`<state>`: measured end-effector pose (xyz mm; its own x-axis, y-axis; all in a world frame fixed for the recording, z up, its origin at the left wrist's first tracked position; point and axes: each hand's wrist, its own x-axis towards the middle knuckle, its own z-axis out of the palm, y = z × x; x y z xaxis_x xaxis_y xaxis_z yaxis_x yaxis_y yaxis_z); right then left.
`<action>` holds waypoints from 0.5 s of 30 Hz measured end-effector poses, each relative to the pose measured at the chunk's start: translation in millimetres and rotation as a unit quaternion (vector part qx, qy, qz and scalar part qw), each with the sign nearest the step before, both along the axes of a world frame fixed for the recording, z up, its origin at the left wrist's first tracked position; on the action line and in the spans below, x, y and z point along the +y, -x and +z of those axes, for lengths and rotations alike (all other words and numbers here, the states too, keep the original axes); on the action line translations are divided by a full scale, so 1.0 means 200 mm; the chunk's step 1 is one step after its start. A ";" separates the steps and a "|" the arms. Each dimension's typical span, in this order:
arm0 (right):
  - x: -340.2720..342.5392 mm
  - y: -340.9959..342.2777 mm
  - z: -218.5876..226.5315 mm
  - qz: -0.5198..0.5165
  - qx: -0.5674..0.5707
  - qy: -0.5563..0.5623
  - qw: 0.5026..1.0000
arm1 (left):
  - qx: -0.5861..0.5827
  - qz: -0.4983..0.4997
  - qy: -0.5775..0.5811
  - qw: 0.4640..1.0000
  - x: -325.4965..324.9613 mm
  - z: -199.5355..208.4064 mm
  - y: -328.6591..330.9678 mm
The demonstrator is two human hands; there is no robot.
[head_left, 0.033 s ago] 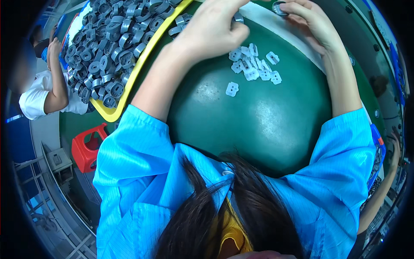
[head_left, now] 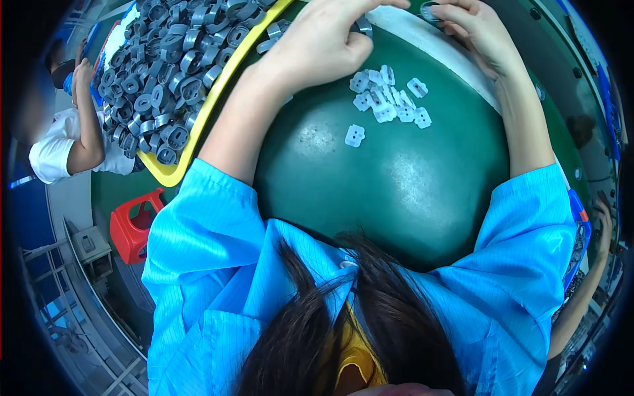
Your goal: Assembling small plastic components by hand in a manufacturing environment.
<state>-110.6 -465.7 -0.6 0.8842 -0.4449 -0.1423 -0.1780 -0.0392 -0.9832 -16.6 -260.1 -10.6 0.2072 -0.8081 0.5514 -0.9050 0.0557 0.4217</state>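
My right hand (head_left: 472,30) is closed at the far right of the work surface, thumb and fingers pinching a small grey oval plastic part (head_left: 430,12) near the top edge. My left hand (head_left: 327,46) is at the far middle, its index finger stretched toward the right hand and its thumb apart from it; the other fingers are hidden or cut off by the edge. Just beyond that thumb, partly covered, is another grey ring-shaped part (head_left: 363,25). A loose pile of small translucent white plates with holes (head_left: 385,112) lies between my hands, with a single plate (head_left: 354,136) nearer to me.
A yellow-rimmed tray (head_left: 173,173) heaped with grey ring-shaped parts (head_left: 158,99) stands at the left. A white strip (head_left: 429,49) edges the green table (head_left: 370,191). Beyond the tray sits another person (head_left: 72,142). A red stool (head_left: 135,224) is at the left; a person's arm (head_left: 584,297) shows at far right.
My left hand has drawn slightly to the left, uncovering more of the grey part beside it. My right hand has moved a little up with its part.
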 end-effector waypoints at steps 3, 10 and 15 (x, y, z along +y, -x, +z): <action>-0.15 -0.05 -0.13 -0.036 -0.035 0.344 0.938 | 0.016 -0.092 0.083 0.992 0.01 -0.12 -0.09; 0.00 0.13 0.07 0.394 -0.041 0.289 0.872 | -0.141 0.044 -0.063 0.987 0.03 -0.09 -0.09; 0.08 0.11 0.01 0.357 0.009 0.358 0.862 | 0.202 0.063 -0.104 0.972 0.06 -0.01 -0.06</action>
